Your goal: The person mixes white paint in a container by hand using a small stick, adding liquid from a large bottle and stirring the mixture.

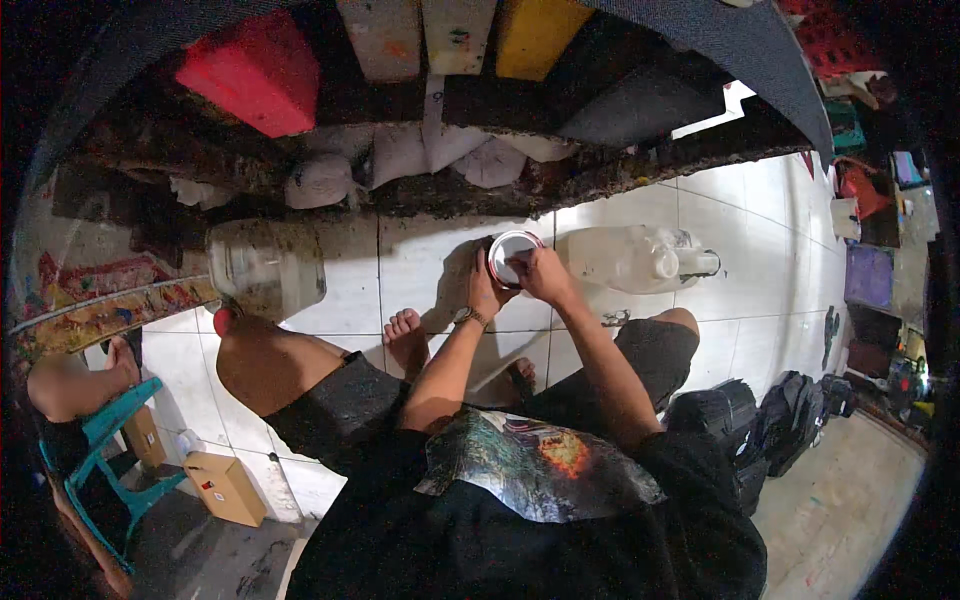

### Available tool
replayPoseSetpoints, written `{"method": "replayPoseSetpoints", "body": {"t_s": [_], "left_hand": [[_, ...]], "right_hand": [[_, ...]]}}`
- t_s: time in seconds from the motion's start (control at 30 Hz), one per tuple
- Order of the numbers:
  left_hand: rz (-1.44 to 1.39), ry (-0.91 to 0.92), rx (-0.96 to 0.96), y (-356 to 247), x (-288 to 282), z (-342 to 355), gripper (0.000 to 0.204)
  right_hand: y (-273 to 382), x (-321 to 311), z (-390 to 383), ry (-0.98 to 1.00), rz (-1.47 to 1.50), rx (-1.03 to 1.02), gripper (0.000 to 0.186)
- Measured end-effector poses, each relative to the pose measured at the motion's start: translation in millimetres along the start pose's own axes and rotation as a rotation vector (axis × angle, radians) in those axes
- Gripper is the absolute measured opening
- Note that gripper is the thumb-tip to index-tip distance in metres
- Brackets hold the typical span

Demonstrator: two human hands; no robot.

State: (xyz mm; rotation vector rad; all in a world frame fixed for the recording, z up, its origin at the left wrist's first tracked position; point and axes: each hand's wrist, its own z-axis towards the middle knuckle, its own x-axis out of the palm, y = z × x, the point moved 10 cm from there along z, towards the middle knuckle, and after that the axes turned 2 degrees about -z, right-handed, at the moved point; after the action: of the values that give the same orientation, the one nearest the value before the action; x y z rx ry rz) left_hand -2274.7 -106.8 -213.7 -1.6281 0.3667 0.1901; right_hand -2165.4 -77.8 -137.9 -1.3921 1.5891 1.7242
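The floor (615, 207) is laid with large white tiles, brightly lit toward the right and shadowed around the seated person's bare feet. Above it, between the knees, a round can (516, 234) with a reddish rim and a pale inside is gripped at its left and near side by the left hand (487, 293). The right hand (546, 277) is at the can's right edge, its fingers bent over the opening; whether they pinch something cannot be told. Just right of the can a translucent jug (610, 260) lies on the tiles, and well to the left is a larger clear container (270, 268), smudged with grime. Across the far side runs a dark, crusted ledge (430, 203) bearing pale bags (490, 162), with red, whitish and yellow blocks (262, 75) above. At left, another person's leg (75, 385) shows by a teal plastic chair (105, 425) and a cardboard box (228, 490); black bags (715, 420) stand at right, near cluttered shelves (868, 273).
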Motion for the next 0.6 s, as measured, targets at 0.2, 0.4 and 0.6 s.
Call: {"method": "replayPoseSetpoints", "body": {"t_s": [0.2,0.4,0.6], "left_hand": [[0.065,-0.031,-0.028,18,-8,-4,0.123],[0.029,0.048,-0.070,5,1,-3,0.120],[-0.056,-0.008,0.019,-13,-5,-1,0.118]], "right_hand": [[-18,3,-5,0.050,-0.067,0.210,0.017],[-14,-15,4,-0.100,-0.008,0.231,0.016],[4,-11,3,0.005,-0.023,0.127,0.016]]}}
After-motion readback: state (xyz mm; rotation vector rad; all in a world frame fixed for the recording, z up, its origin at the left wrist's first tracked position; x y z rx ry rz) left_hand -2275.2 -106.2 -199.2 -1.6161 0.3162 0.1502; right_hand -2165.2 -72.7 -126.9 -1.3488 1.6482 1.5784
